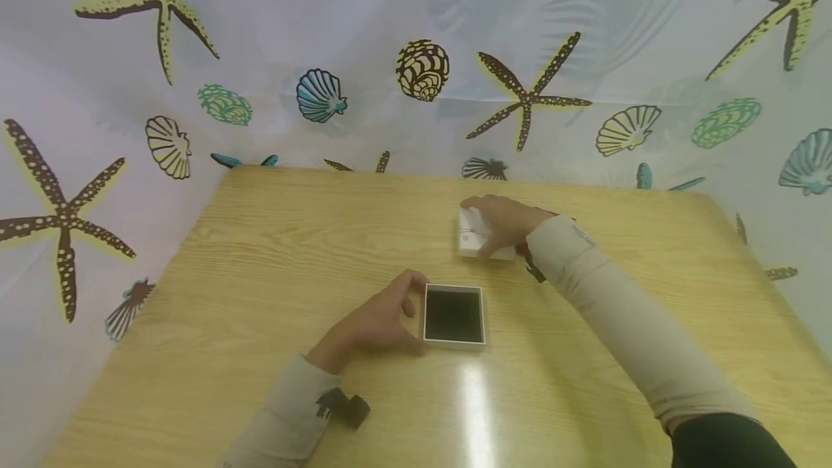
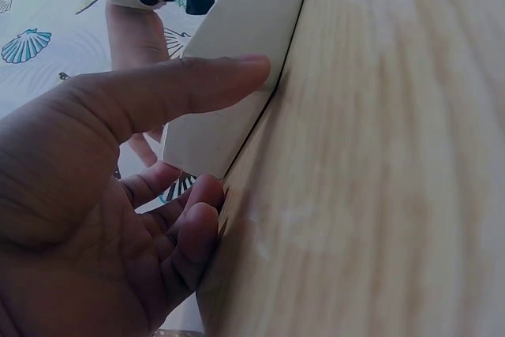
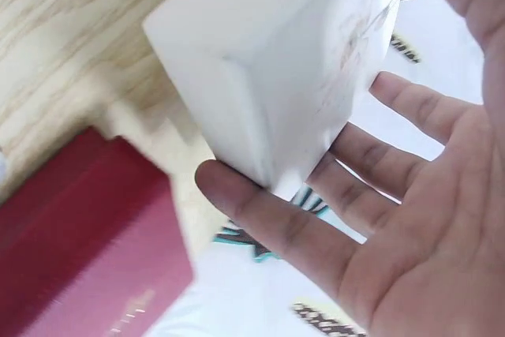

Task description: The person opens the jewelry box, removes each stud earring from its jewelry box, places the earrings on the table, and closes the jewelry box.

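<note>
An open, shallow white box (image 1: pixel 454 345) with a dark inside lies on the table before me. My left hand (image 1: pixel 383 316) holds it from its left side, thumb at the near corner and forefinger at the far one. In the left wrist view the thumb crosses the pale wall of the box (image 2: pixel 237 29), with the other fingers curled at its end. Farther back, my right hand (image 1: pixel 503 222) grips a second white box (image 1: pixel 469 233) with small print on top. The right wrist view shows the fingers (image 3: pixel 276 226) along that white box's edge.
A dark red box (image 3: pixel 102 234) with faint lettering lies beside the right hand's box, mostly hidden by the hand and sleeve in the head view. The wooden table (image 1: pixel 312 230) ends at a curtain (image 1: pixel 370 35) printed with shells and starfish.
</note>
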